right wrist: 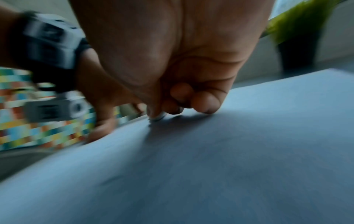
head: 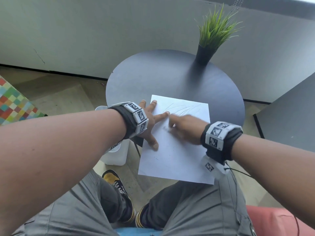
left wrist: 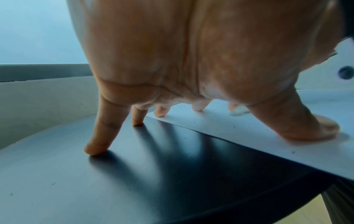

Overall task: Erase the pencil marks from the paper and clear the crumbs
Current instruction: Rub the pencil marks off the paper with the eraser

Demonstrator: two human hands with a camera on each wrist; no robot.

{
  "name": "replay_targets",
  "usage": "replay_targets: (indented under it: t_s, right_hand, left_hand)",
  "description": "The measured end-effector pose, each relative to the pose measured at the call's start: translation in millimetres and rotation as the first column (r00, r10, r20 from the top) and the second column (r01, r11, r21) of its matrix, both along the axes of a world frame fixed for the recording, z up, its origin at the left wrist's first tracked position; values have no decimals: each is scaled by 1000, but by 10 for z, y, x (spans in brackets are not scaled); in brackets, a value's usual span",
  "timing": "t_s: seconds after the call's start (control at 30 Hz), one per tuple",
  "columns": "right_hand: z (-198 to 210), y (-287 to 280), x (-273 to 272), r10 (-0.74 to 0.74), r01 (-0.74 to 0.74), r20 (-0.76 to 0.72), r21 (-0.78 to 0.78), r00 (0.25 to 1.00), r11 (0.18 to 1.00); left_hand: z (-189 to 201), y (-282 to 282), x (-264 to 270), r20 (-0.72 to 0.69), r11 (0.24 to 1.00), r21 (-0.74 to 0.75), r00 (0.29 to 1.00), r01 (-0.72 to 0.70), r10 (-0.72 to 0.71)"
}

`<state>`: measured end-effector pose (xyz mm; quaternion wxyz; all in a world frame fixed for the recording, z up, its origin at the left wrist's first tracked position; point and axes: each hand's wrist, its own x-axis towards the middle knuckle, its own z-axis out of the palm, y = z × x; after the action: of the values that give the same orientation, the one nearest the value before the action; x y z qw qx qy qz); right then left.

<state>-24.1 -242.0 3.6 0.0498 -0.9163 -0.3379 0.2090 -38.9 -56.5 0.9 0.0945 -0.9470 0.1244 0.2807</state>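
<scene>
A white sheet of paper (head: pixel 177 150) lies on the round dark table (head: pixel 153 74), its near end hanging over the table edge. Faint pencil strokes (head: pixel 184 109) cross its far part and small dark crumbs dot the sheet. My left hand (head: pixel 150 120) lies flat with fingers spread, some on the paper's left edge (left wrist: pixel 210 122) and some on the table (left wrist: pixel 153 166). My right hand (head: pixel 184 128), blurred with motion, has its fingers curled round a small white eraser (right wrist: pixel 158 117) pressed against the paper (right wrist: pixel 229 151).
A green grass plant in a black vase (head: pixel 207 51) stands at the table's far right. A white bin (head: pixel 115 150) sits on the floor under my left wrist. A dark cabinet (head: pixel 289 116) is at the right, a colourful checked cushion (head: pixel 13 103) at the left.
</scene>
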Motion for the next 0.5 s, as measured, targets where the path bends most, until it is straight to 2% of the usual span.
replay_targets:
  t_s: [0.07, 0.1, 0.17, 0.23, 0.27, 0.3, 0.4, 0.43, 0.5]
  right_hand:
    - [18, -78, 212, -205, 207, 81, -27, 976, 978]
    - [9, -72, 209, -229, 234, 108, -38, 967, 971]
    - [-16, 18, 35, -108, 111, 98, -32, 989, 993]
    - [-2, 87, -201, 92, -92, -2, -14, 996, 996]
    - [15, 69, -207, 116, -117, -39, -8, 992, 993]
    - [47, 45, -134, 77, -77, -37, -7, 996, 997]
    - [49, -73, 196, -187, 190, 89, -23, 978, 982]
    - [41, -53, 171, -200, 205, 110, -32, 974, 978]
    - [9, 68, -6, -77, 81, 79, -51, 994, 995]
  left_hand:
    - [-13, 7, 16, 1, 1000, -2, 1000, 1, -1]
    - [-17, 4, 19, -4, 1000, -1, 1000, 0, 0]
    - [-29, -7, 26, -12, 1000, 2, 1000, -4, 4]
    - [-31, -21, 26, -14, 1000, 6, 1000, -11, 11]
    - [-27, -31, 24, -14, 1000, 9, 1000, -11, 11]
    - [-23, -40, 26, -14, 1000, 11, 1000, -8, 9]
    - [-20, -45, 35, -16, 1000, 8, 1000, -9, 9]
    - [-21, -42, 36, -18, 1000, 11, 1000, -11, 11]
    - [-25, -41, 31, -21, 1000, 11, 1000, -15, 16]
